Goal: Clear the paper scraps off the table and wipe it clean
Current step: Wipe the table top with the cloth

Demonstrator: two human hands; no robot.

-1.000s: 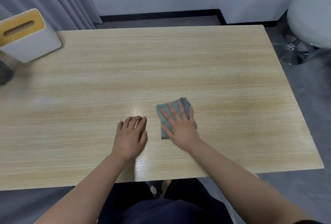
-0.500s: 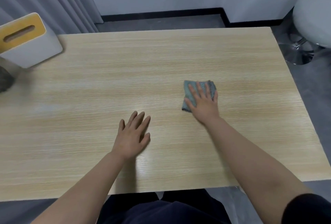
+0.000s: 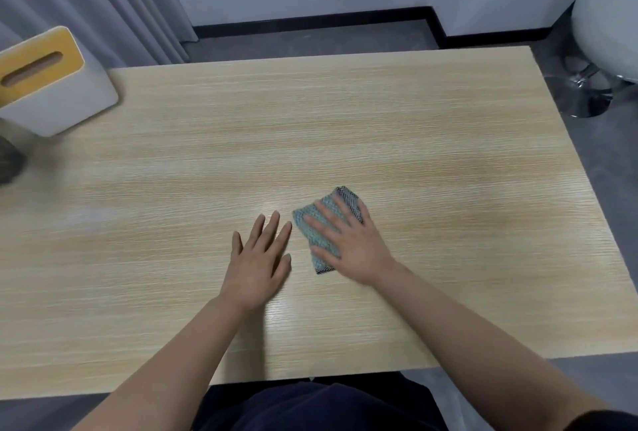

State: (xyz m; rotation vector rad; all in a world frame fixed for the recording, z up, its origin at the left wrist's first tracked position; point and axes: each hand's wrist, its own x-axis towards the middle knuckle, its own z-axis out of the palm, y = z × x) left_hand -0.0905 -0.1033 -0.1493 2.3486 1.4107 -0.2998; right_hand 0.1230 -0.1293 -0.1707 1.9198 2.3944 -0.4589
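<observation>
Leftmost, at the upper left of the frame, a white tissue box with a yellow slotted top stands on the wooden table. Near the frame's centre the left hand lies flat, fingers straight and slightly spread. Just right of it, the right hand presses a folded grey-green cloth with spread fingers.

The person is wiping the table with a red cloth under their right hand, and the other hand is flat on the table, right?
Not quite: the cloth is blue-grey, not red. The head view shows it pressed under the right hand on the table, and the left hand does lie flat on the wood beside it.
</observation>
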